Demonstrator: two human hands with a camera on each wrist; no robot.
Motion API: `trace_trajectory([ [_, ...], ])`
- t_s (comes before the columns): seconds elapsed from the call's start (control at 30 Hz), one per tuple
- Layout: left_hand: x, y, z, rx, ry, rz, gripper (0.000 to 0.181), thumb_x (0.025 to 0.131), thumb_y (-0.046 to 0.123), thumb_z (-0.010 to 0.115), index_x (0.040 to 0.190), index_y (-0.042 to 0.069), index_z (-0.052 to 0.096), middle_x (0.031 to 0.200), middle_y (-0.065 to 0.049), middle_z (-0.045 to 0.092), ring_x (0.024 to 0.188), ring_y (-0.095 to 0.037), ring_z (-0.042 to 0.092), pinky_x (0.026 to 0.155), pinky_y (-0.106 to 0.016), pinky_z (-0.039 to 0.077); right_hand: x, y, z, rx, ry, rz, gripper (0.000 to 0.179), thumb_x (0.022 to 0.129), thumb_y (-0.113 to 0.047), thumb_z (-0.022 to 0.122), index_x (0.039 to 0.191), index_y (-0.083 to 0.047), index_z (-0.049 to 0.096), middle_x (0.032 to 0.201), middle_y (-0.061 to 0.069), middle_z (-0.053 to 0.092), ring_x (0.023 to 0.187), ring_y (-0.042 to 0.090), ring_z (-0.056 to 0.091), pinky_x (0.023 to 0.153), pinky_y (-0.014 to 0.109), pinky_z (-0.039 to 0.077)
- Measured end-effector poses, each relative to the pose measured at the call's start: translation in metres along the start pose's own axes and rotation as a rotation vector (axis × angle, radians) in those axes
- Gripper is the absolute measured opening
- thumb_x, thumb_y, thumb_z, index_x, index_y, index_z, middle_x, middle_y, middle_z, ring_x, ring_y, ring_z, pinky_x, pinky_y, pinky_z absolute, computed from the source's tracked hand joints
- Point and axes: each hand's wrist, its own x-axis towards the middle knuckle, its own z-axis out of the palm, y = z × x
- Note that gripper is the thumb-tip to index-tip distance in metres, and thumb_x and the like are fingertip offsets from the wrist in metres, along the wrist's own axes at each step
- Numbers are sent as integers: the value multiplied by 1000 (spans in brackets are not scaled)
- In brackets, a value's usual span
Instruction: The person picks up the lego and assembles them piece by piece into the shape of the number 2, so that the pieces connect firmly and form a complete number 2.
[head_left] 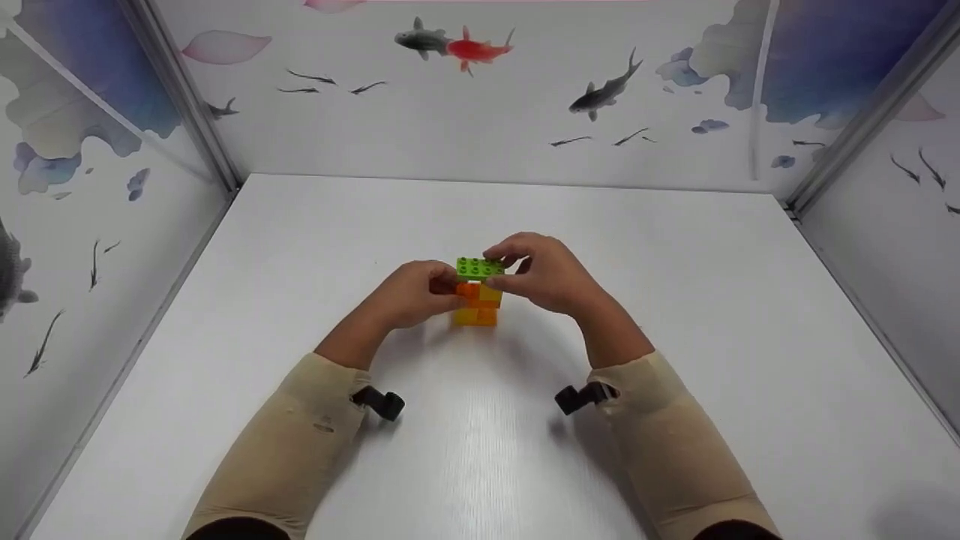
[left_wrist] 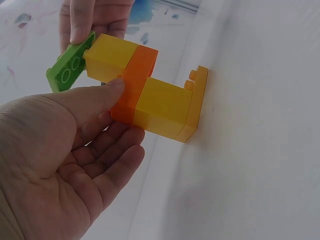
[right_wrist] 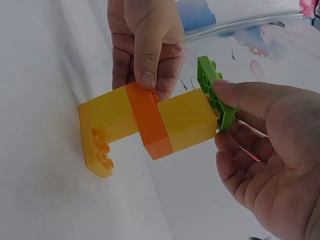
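A small tower of toy building bricks stands on the white table. Its lowest piece is a flat light-orange brick (right_wrist: 87, 145), topped by a yellow block (left_wrist: 162, 107). Above that come an orange brick (right_wrist: 148, 125) and another yellow block (right_wrist: 189, 121), set off to one side. My left hand (head_left: 416, 292) pinches the orange brick between thumb and fingers. My right hand (head_left: 553, 274) holds a flat green brick (head_left: 474, 268) at the top. The green brick tilts against the upper yellow block's studs, some of which still show beneath it.
The white table (head_left: 480, 450) spreads around the tower. Printed panels enclose it, with a back wall (head_left: 480, 135) showing painted fish and side walls left and right. Black wrist mounts (head_left: 382, 403) stick out from both sleeves.
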Motion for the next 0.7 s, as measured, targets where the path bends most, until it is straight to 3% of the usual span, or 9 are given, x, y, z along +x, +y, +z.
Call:
trace_trajectory([
  [0.3,2,-2,0,14,-1,0,34,99,32,79,129,18,71,123,0,72,115,-24,64,109,-40,57,0,0,4,3,9,2,30,95,-26,83,125,-23,78,123,-8,72,118,22,66,102,39,58],
  [0.53,0,-1,0,13,5,28,35,99,32,79,130,18,72,126,0,73,118,-23,66,111,-41,56,0,3,1,8,10,-3,29,95,-26,84,123,-23,79,122,-7,73,121,30,67,103,41,58],
  [0.7,-1,0,0,19,5,17,37,99,32,79,132,17,71,128,0,72,119,-23,65,112,-41,55,1,6,2,6,16,3,29,95,-26,84,123,-23,79,122,-7,73,117,23,67,104,40,58],
])
